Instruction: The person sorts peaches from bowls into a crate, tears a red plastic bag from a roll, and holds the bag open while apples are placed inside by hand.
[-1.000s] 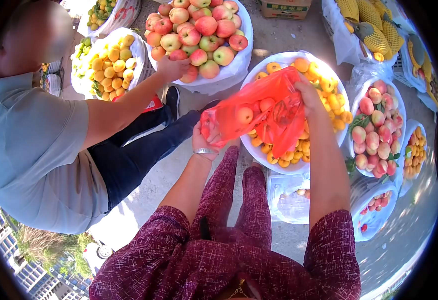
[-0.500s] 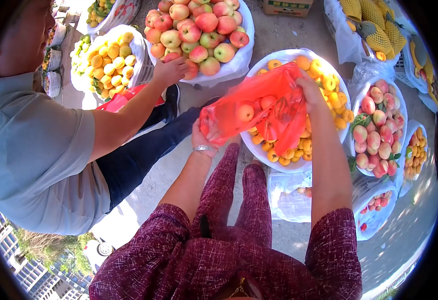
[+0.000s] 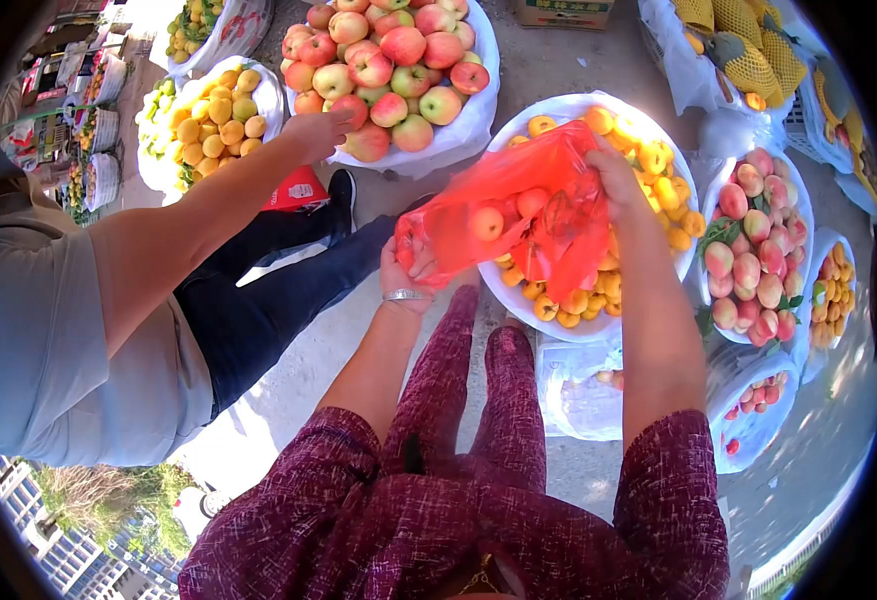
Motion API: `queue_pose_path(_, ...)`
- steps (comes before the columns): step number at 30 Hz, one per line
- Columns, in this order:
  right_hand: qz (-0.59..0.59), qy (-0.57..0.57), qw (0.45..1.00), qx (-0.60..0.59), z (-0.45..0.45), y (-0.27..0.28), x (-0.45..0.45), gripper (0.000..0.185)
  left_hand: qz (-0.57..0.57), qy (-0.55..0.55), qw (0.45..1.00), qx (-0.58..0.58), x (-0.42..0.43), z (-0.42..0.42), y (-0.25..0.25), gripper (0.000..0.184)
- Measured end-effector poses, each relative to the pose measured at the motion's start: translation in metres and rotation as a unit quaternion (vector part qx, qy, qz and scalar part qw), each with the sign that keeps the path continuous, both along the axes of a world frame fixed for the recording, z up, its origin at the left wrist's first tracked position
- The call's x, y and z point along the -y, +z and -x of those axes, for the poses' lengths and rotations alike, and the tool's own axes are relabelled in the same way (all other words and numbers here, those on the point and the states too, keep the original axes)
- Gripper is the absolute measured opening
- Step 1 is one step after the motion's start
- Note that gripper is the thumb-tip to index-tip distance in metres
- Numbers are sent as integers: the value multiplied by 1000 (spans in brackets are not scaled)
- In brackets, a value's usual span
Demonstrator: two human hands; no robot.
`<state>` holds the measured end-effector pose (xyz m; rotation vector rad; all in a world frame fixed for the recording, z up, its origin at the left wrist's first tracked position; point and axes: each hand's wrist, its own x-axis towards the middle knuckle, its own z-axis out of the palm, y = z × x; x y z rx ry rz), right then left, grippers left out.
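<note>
A red translucent plastic bag (image 3: 458, 225) is stretched between my hands, with a few round fruits showing through it. My left hand (image 3: 405, 272) grips the bag's lower left end, a silver bracelet on its wrist. At the bag's upper right edge, my right hand (image 3: 613, 175) is closed on the plastic. The bag hangs over part of a white-lined basket (image 3: 696, 190) of yellow-orange fruits (image 3: 668, 195). Beyond, at the top, lies a basket of red-green apples (image 3: 405, 45).
At the left stands another person (image 3: 68, 340), one hand (image 3: 323, 135) at the apples' edge, a red bag (image 3: 298, 190) below that arm. Peaches (image 3: 746, 270) fill a basket on the right. Yellow fruits (image 3: 213, 125) sit upper left, a cardboard box (image 3: 565, 12) at the top.
The other person's arm has risen and their body has leaned left, their head now out of view. My hands hold the bag much as before.
</note>
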<state>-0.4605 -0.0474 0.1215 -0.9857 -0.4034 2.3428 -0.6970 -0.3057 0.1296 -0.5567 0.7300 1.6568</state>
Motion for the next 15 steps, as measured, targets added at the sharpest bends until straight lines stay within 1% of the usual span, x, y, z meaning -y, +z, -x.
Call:
queue_pose_path(2,7,-11,1000,-20,1,3,3,42,13,9,1000,-14,5,4,-9,36)
queue_pose_path(3,0,2,1000,-7,0,7,4,40,23,8,1000,-16,8,6,-16,34)
queue_pose_path(4,-6,4,1000,-24,-2,8,5,38,-5,-20,1000,-7,4,5,-7,31)
queue_pose_path(5,-20,-21,1000,13,-1,12,8,38,1,-21,999,-27,7,9,-15,32)
queue_pose_path(6,-13,-32,999,14,-3,-3,8,37,9,-38,998,-51,7,14,-22,33)
queue_pose_path(7,-18,-41,999,30,-2,-9,8,40,8,-39,998,-55,10,22,-32,36)
queue_pose_path(8,-58,-14,996,71,-2,-26,6,45,-12,-100,993,-61,22,38,-55,41)
queue_pose_path(9,-64,-22,995,69,-3,-20,6,52,-35,-161,984,-71,34,54,-76,46)
queue_pose_path(10,-68,-14,994,80,-3,-17,8,48,-6,-158,984,-82,33,62,-73,45)
queue_pose_path(11,-48,-10,994,100,-7,0,8,45,23,-141,986,-89,24,54,-65,44)
queue_pose_path(12,-61,0,996,71,-11,11,9,42,47,-125,986,-98,20,52,-58,44)
queue_pose_path(15,-92,41,987,122,-16,16,5,39,95,-96,984,-119,11,47,-45,43)
